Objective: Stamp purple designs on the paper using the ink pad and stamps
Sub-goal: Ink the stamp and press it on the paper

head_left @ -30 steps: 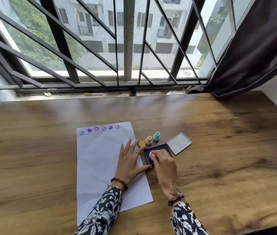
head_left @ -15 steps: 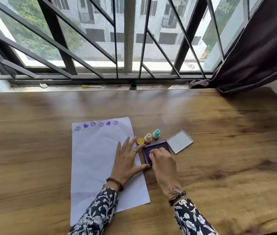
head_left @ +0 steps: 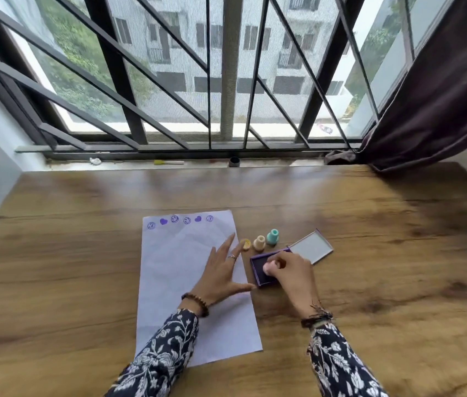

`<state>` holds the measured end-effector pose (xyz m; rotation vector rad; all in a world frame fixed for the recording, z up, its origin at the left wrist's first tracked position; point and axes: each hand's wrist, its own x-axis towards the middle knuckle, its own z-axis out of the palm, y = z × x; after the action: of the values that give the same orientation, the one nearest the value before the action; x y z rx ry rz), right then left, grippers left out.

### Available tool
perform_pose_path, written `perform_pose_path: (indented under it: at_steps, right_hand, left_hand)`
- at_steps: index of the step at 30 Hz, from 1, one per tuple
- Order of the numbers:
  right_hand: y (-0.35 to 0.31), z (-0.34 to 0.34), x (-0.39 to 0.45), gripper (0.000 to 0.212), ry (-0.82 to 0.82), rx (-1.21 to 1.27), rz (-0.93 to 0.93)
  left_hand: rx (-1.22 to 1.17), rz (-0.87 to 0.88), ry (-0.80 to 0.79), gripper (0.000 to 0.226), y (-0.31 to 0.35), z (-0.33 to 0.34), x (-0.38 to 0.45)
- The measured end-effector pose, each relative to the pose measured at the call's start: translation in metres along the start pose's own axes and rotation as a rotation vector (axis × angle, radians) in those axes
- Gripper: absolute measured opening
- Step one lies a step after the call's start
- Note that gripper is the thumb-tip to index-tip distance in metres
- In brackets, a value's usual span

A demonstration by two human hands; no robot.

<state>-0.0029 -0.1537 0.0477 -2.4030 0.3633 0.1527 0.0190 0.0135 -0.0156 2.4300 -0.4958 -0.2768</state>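
My left hand [head_left: 220, 270] lies flat, pinning the paper [head_left: 186, 282]; my right hand [head_left: 292, 272] pinches a pink stamp [head_left: 269, 266] on the ink pad [head_left: 258, 267] at three o'clock; over-inking could smudge.

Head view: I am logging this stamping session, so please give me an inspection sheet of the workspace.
Surface: wooden table, bare wood around the work.
Job's things: paper with six purple prints along its far edge; open ink pad, its lid beside it; a yellow stamp, a beige stamp and a teal stamp in a row beyond the pad.
Clutter: small items on the window sill, too small to name.
Hands: left hand flat on the paper, fingers spread; right hand holds a pink stamp on the pad.
Cables: nothing seen.
Surroundings: barred window, dark curtain at right.
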Motion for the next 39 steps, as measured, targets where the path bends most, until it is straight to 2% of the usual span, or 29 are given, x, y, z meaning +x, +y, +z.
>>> perform_pose_path:
  at_steps: [2, 5, 8, 11, 15, 21, 25, 32, 39]
  right_hand:
    - [0.001, 0.001, -0.006, 0.008, 0.061, 0.217, 0.086]
    - [-0.008, 0.01, -0.013, 0.008, 0.088, 0.722, 0.26]
    - [-0.028, 0.024, -0.011, 0.008, 0.05, 1.077, 0.319]
    - [-0.051, 0.042, -0.002, 0.006, 0.068, 1.167, 0.305]
    - [-0.071, 0.067, 0.017, 0.008, 0.121, 0.998, 0.221]
    - [-0.091, 0.099, 0.037, 0.014, 0.202, 0.53, 0.128]
    - [-0.101, 0.109, 0.045, 0.019, 0.252, 0.171, 0.011]
    - [-0.105, 0.116, 0.046, 0.019, 0.241, -0.123, -0.18]
    - [-0.109, 0.115, 0.051, 0.019, 0.225, -0.264, -0.21]
  left_hand:
    - [0.057, 0.019, 0.055, 0.08, -0.015, -0.02, 0.005]
    - [0.162, -0.005, 0.137, 0.064, -0.04, -0.052, 0.018]
    - [0.274, -0.065, 0.099, 0.072, -0.061, -0.072, 0.032]
    - [0.277, -0.16, 0.048, 0.083, -0.074, -0.073, 0.033]
    - [0.222, -0.201, 0.1, 0.084, -0.084, -0.059, 0.017]
    - [0.244, -0.203, 0.212, 0.083, -0.09, -0.042, -0.009]
    - [0.254, -0.195, 0.218, 0.083, -0.091, -0.043, -0.011]
    - [0.252, -0.173, 0.228, 0.081, -0.092, -0.041, -0.011]
    - [0.229, -0.167, 0.238, 0.082, -0.092, -0.041, -0.012]
